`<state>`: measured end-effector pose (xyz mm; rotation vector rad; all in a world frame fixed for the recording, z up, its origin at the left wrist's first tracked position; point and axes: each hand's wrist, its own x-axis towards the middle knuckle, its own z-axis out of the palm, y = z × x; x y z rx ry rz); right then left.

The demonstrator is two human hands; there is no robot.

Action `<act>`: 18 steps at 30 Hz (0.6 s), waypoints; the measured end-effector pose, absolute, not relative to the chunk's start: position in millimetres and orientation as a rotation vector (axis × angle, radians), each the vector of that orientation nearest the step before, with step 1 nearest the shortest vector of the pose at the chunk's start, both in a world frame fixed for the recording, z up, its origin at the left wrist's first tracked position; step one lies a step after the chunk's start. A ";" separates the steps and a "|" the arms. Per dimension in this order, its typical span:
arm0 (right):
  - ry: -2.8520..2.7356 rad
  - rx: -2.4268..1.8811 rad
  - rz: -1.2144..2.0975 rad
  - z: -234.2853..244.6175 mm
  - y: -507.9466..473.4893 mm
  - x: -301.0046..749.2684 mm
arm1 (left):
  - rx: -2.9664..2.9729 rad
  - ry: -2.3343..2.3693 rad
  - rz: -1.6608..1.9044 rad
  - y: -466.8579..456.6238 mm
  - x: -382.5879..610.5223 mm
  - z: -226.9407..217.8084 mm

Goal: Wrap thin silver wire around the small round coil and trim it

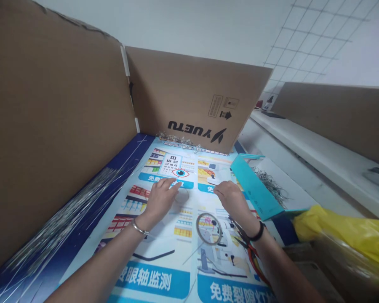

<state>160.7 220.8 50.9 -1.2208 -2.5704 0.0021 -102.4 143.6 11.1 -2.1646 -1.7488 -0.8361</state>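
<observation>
My left hand [160,201] is closed in a pinch above the printed sheet. A thin wire [187,198] curves in a loop by its fingertips and appears held there. My right hand [233,201] is closed, its fingers pressed together; anything in them is too small or hidden to make out. Between my forearms a ring-shaped roll [198,229], likely tape, lies on the printed sheet [164,252]. Red-handled pliers [254,259] lie partly under my right forearm. Cut wire pieces [270,183] fill a turquoise box [257,189] just right of my right hand.
Long straight wires [60,219] lie in a bundle along the left. Cardboard walls [189,92] stand at the back and left. Small twisted wire pieces [180,141] line the back edge. A yellow plastic bag [344,231] sits at the right, near a white ledge [322,147].
</observation>
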 end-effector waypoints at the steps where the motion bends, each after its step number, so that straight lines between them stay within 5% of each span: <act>1: -2.571 -1.202 -0.010 52.4 213.7 161.3 | -2.189 -1.714 -0.751 141.7 -100.7 12.8; 11: -2.683 -1.356 -0.433 67.7 175.1 145.1 | -2.263 -1.585 -0.525 130.7 -97.6 26.2; 18: -2.729 -1.423 -0.407 66.0 176.0 124.0 | -2.251 -1.590 -0.544 130.6 -98.6 25.3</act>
